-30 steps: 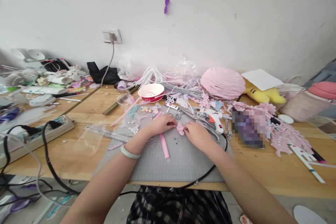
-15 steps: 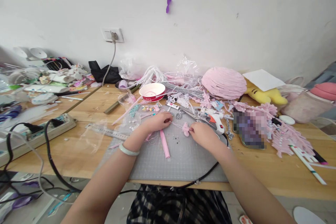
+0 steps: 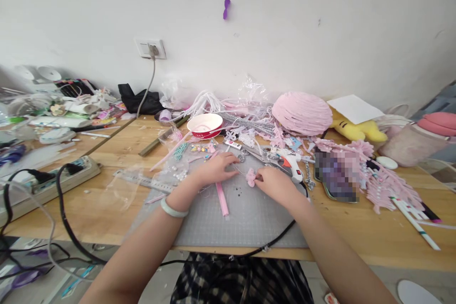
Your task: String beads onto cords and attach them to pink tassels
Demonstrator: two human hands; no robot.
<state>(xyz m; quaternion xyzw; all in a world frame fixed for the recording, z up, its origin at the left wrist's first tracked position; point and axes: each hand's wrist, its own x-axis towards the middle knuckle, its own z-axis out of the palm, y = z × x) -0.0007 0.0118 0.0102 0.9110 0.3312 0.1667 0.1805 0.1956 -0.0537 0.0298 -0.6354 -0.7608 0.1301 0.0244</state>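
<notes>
Over the grey cutting mat (image 3: 249, 228), my right hand (image 3: 276, 183) pinches a small pink fuzzy flower (image 3: 251, 177) at its right edge. A thin pale thread (image 3: 241, 171) runs from the flower toward my left hand (image 3: 218, 168). The fingers of that hand are stretched out and apart, with the tips close to the thread; whether they touch it I cannot tell. Just below my left hand lies a pink strip (image 3: 222, 199). Small beads (image 3: 181, 151) are scattered beyond my left forearm.
A red and white bowl (image 3: 204, 126) stands behind the mat. The glue gun (image 3: 294, 166) lies right of my right hand, its black cord crossing the mat. A steel ruler (image 3: 153, 182), a phone (image 3: 337, 178), a pink yarn ball (image 3: 302, 113) and a power strip (image 3: 50, 190) surround the work area.
My left hand has let go of the thread; its fingers went from a pinch to stretched out. My right hand stays on the pink flower. The view has shifted slightly.
</notes>
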